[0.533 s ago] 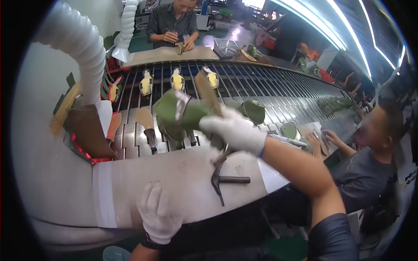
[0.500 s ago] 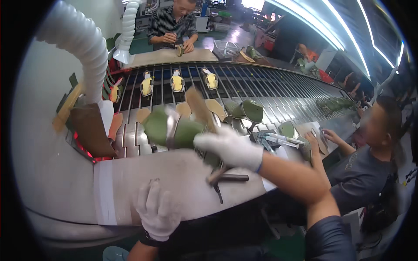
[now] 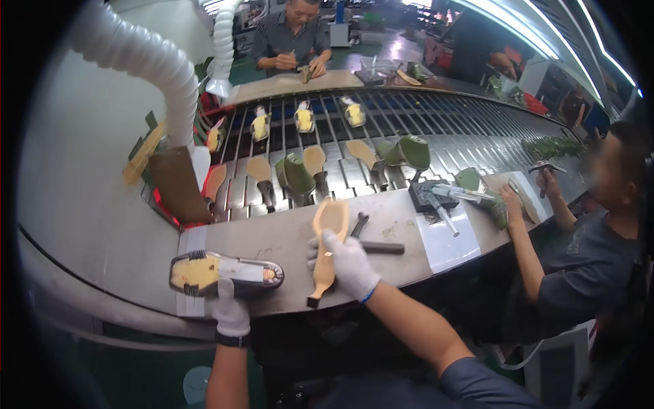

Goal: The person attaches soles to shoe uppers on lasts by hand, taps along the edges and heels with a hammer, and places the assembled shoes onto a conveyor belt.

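My left hand (image 3: 231, 315), in a white glove, grips the near side of an upturned shoe upper (image 3: 195, 275). One digit lies over the shoe's underside; the other fingers are hidden. Yellow and white patches show on that underside, with the shoe lying sideways at the table's left part. My right hand (image 3: 352, 267), gloved too, holds a tan shoe sole (image 3: 324, 269) with a dark heel tip pointing toward me. A dark bar-like tool handle (image 3: 383, 248) lies just beyond this hand, beside a dark metal tool (image 3: 360, 223).
Behind the worktable (image 3: 272, 240) runs a slatted conveyor (image 3: 443, 158) carrying soles, green shoes (image 3: 295, 174) and upturned uppers (image 3: 304, 117). A dark block with syringe-like tubes (image 3: 436, 195) stands right. Co-workers sit at right (image 3: 579, 252) and opposite (image 3: 289, 41). A white hose (image 3: 153, 65) hangs left.
My right hand has drawn back from the conveyor edge, now with the sole over the table. My left hand, empty with curled fingers before, now grips the upturned shoe upper. The view has shifted.
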Tool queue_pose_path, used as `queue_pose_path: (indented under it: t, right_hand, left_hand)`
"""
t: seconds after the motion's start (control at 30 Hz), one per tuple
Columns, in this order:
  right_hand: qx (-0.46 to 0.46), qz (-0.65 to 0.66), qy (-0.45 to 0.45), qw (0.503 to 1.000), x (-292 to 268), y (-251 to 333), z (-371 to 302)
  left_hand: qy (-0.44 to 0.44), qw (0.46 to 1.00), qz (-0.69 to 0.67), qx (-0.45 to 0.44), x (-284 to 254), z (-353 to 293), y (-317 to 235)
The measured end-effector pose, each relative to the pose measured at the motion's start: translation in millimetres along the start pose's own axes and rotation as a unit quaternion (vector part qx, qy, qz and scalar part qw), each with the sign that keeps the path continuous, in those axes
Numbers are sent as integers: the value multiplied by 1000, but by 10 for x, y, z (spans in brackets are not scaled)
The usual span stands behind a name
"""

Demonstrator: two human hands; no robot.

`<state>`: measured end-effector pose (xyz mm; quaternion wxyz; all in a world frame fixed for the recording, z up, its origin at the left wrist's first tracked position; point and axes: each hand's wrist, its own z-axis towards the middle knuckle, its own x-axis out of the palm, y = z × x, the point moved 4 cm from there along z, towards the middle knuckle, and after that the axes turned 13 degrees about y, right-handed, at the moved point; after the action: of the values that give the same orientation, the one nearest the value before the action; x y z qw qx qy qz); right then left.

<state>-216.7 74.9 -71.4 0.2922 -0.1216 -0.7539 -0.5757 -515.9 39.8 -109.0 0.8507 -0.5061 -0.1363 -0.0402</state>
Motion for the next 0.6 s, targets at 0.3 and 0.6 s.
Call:
queue_pose_path:
  t: [0.3,0.6]
  right_hand:
    - [-13,-388,-17,922,-230,392,291]
    - [-200,-270,-33,941,-36,594,153]
  left_hand:
    - [57,988,-123,-66,5,140,62]
    - [92,979,-127,-133,61,170,-108]
